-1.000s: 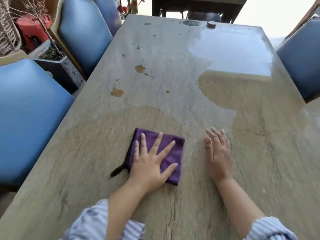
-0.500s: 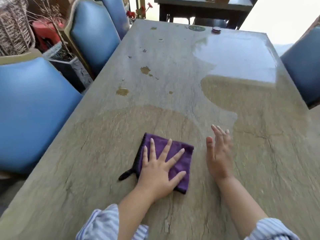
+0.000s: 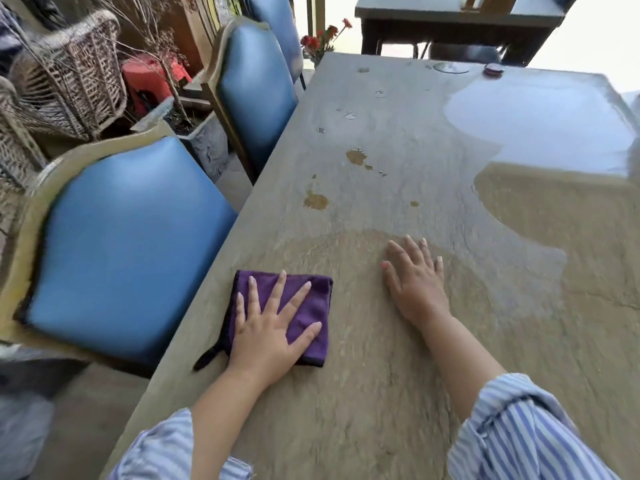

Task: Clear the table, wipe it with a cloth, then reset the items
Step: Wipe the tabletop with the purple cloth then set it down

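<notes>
Cloth (image 3: 317, 306) has slid toward the table (image 3: 381, 393) edge under the left hand (image 3: 263, 337), which presses it flat with straight, spread digits. The right hand (image 3: 417, 285) lies flat beside the cloth. Unpinched, the cloth could slip off.

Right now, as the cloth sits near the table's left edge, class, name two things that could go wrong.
The purple cloth, under the flat left hand, lies near the edge of the table; a leftward stroke might carry it off. The brown spots lie beyond it, so short strokes may miss them.
</notes>
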